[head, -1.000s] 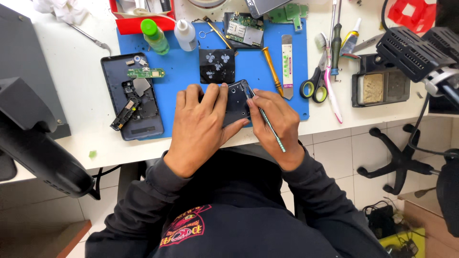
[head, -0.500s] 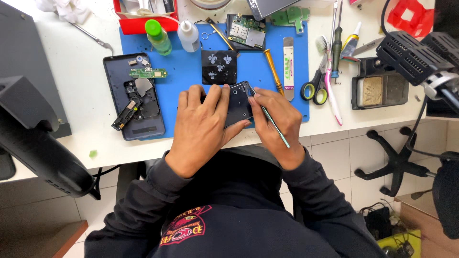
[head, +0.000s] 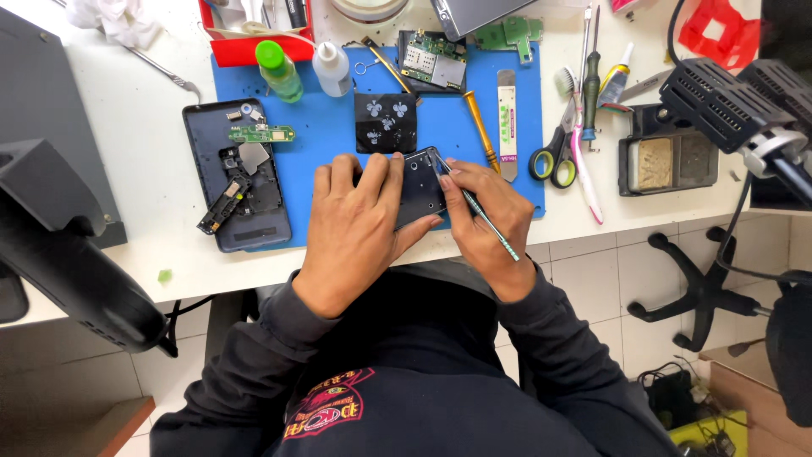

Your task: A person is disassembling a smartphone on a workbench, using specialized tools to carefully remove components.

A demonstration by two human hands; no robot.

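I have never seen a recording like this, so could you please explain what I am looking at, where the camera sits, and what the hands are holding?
There is no machine here: a person works with two bare hands, and the one camera sits on their head, looking down over their dark sweatshirt at a white table.

The left hand lies flat on a small dark device panel and steadies it on a blue work mat. The right hand grips a thin metal tool like a pen, its tip at the panel's upper edge.

On the mat lie an opened phone shell, a black square piece, a green circuit board and two small bottles. Right of the mat lie scissors, a toothbrush and a screwdriver.
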